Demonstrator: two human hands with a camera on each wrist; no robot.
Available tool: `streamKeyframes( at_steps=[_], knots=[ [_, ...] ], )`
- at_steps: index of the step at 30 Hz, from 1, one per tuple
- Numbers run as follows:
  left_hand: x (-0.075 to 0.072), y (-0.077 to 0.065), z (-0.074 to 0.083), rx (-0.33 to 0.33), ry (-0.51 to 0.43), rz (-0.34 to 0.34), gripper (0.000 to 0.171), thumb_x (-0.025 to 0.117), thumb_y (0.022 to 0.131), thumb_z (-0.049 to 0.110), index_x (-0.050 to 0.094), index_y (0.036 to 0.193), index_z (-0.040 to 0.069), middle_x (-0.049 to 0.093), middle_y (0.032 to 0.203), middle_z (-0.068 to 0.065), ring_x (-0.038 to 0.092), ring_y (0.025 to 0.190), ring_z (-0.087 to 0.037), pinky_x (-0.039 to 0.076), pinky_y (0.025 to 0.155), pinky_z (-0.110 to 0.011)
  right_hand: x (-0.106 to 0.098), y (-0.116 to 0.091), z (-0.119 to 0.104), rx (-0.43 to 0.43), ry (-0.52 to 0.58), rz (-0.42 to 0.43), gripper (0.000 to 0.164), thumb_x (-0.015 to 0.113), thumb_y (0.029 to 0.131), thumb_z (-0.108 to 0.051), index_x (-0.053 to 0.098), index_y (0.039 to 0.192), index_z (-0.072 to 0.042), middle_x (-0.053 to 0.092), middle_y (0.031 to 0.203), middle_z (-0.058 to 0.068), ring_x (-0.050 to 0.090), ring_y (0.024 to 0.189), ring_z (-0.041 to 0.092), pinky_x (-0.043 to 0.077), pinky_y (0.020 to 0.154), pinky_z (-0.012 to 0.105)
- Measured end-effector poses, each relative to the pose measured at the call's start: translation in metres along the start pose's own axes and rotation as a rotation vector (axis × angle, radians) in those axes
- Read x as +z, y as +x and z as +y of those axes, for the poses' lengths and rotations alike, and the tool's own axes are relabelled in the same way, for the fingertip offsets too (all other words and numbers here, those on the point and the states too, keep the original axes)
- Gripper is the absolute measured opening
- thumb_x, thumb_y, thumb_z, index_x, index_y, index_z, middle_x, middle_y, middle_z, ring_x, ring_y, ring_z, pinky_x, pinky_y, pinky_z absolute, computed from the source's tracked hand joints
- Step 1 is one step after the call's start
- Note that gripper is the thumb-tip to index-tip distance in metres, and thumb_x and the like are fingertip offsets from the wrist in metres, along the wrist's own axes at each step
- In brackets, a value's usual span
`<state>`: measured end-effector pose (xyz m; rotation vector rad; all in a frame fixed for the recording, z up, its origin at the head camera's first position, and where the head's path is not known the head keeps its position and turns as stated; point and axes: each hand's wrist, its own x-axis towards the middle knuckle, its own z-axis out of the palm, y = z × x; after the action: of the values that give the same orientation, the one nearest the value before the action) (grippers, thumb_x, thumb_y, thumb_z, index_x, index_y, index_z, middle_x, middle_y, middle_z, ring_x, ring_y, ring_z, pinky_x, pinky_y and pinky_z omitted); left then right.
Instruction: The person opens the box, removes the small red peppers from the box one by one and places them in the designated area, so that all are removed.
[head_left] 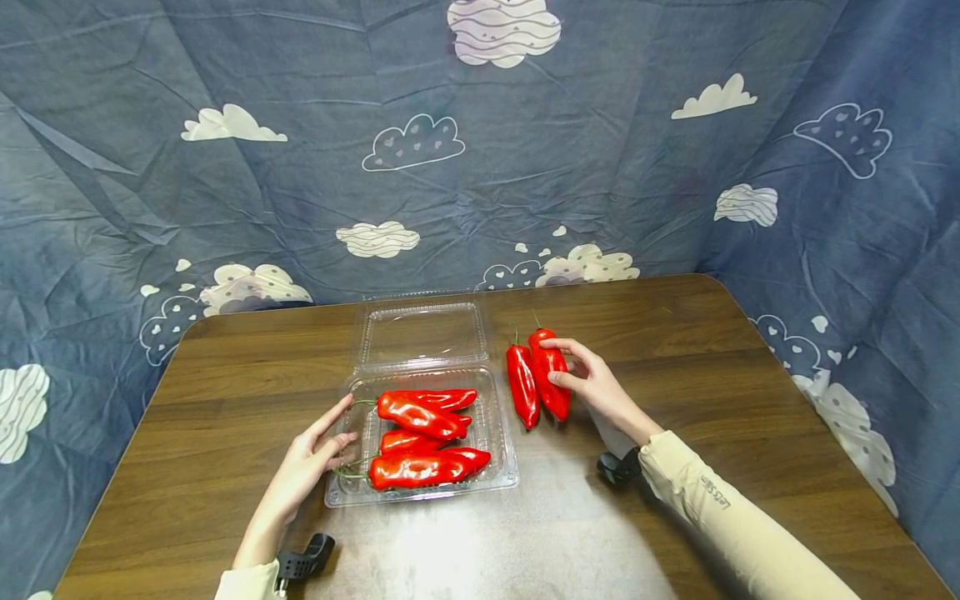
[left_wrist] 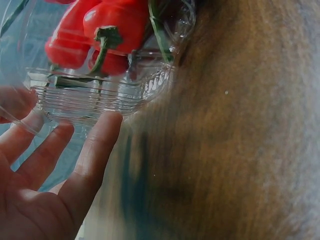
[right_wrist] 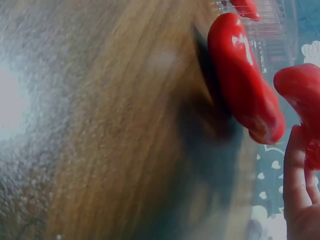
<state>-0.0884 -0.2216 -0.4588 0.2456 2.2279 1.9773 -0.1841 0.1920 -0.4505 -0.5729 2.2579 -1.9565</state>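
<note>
My right hand (head_left: pixel 596 383) grips a long red pepper (head_left: pixel 546 358) between thumb and fingers. In the right wrist view the fingers lie along this pepper (right_wrist: pixel 302 95) at the right edge. Just left of it another red pepper (head_left: pixel 522 387) lies on the table. A clear plastic clamshell container (head_left: pixel 504 467) has its lid (head_left: pixel 423 337) folded back and several red peppers (head_left: pixel 427 468) inside. My left hand (head_left: pixel 303 458) is at the container's left side, fingers extended. In the left wrist view its fingertips touch the ridged plastic wall (left_wrist: pixel 90 102), near the green pepper stems.
A brown wooden table (head_left: pixel 675 350) carries everything. Behind it and at both sides hangs a blue cloth (head_left: pixel 315 192) with white cloud prints. Glare shows on the table (head_left: pixel 450 542) in front of the container.
</note>
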Motion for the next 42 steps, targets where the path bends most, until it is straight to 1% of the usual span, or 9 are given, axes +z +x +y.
streamKeyframes(
  at_steps=[5,9,15,21,30,35,37,39,42],
  knots=[
    [0.000,0.000,0.000,0.013,-0.004,-0.003,0.051,0.043,0.100,0.001,0.025,0.148,-0.006,0.018,0.153,-0.024,0.058,0.108,-0.011,0.054,0.085,-0.032,-0.002,0.000,0.004,-0.001,-0.029,0.023,0.045,0.061,0.086,0.008,0.049,0.130,0.007,0.052,0.121,0.027,0.059,0.081,0.014,0.051,0.064,0.020],
    [0.000,0.000,0.000,0.011,-0.004,0.000,0.051,0.043,0.100,0.001,0.026,0.148,-0.006,0.018,0.153,-0.024,0.058,0.108,-0.010,0.054,0.084,-0.032,-0.004,0.001,0.006,0.005,-0.043,0.029,0.045,0.061,0.086,0.007,0.050,0.130,0.007,0.051,0.122,0.028,0.059,0.083,0.015,0.051,0.067,0.020],
    [0.000,0.000,0.000,0.016,-0.010,0.002,0.051,0.042,0.100,0.000,0.026,0.148,-0.006,0.018,0.153,-0.025,0.058,0.108,-0.011,0.055,0.083,-0.031,-0.006,0.000,0.011,0.047,-0.075,0.056,0.045,0.062,0.086,0.005,0.052,0.129,0.006,0.052,0.122,0.027,0.059,0.083,0.016,0.050,0.068,0.020],
    [0.000,0.000,0.000,0.026,-0.010,-0.001,0.051,0.042,0.099,-0.001,0.026,0.148,-0.006,0.018,0.153,-0.025,0.058,0.109,-0.014,0.054,0.086,-0.035,-0.007,-0.001,0.014,0.108,-0.133,0.086,0.045,0.063,0.084,0.005,0.053,0.128,0.005,0.052,0.123,0.027,0.057,0.083,0.020,0.049,0.067,0.021],
    [-0.001,0.001,-0.001,0.029,-0.004,-0.005,0.051,0.042,0.100,-0.001,0.026,0.148,-0.005,0.018,0.153,-0.025,0.057,0.110,-0.016,0.053,0.087,-0.039,-0.003,-0.001,0.015,0.155,-0.224,0.100,0.045,0.064,0.084,0.004,0.054,0.127,0.004,0.053,0.124,0.026,0.055,0.094,0.036,0.048,0.077,0.030],
    [-0.001,0.000,-0.001,0.030,0.002,-0.006,0.051,0.042,0.100,0.000,0.026,0.148,-0.005,0.018,0.153,-0.025,0.057,0.110,-0.018,0.053,0.086,-0.039,0.000,0.002,0.016,0.159,-0.280,0.100,0.044,0.066,0.083,0.003,0.055,0.126,0.003,0.053,0.121,0.027,0.054,0.092,0.034,0.046,0.075,0.032],
    [0.000,0.000,-0.001,0.029,0.003,-0.006,0.051,0.042,0.100,0.000,0.026,0.148,-0.005,0.018,0.153,-0.025,0.056,0.111,-0.020,0.053,0.086,-0.039,0.004,0.002,0.005,0.163,-0.308,0.092,0.043,0.066,0.082,0.005,0.055,0.124,0.006,0.053,0.118,0.029,0.055,0.090,0.036,0.046,0.073,0.031],
    [0.000,0.000,-0.001,0.023,0.001,-0.004,0.051,0.042,0.099,-0.001,0.026,0.148,-0.004,0.018,0.153,-0.025,0.056,0.112,-0.023,0.053,0.087,-0.040,0.005,0.003,0.004,0.153,-0.332,0.081,0.043,0.066,0.082,0.004,0.055,0.123,0.007,0.054,0.116,0.030,0.057,0.088,0.037,0.046,0.072,0.032],
    [0.000,0.001,-0.001,0.010,-0.002,-0.001,0.051,0.041,0.099,-0.001,0.027,0.148,-0.003,0.018,0.153,-0.024,0.055,0.112,-0.027,0.053,0.087,-0.041,0.007,0.004,0.003,0.148,-0.380,0.070,0.042,0.067,0.083,0.002,0.056,0.123,0.006,0.055,0.115,0.029,0.058,0.092,0.039,0.047,0.076,0.037]
  ],
)
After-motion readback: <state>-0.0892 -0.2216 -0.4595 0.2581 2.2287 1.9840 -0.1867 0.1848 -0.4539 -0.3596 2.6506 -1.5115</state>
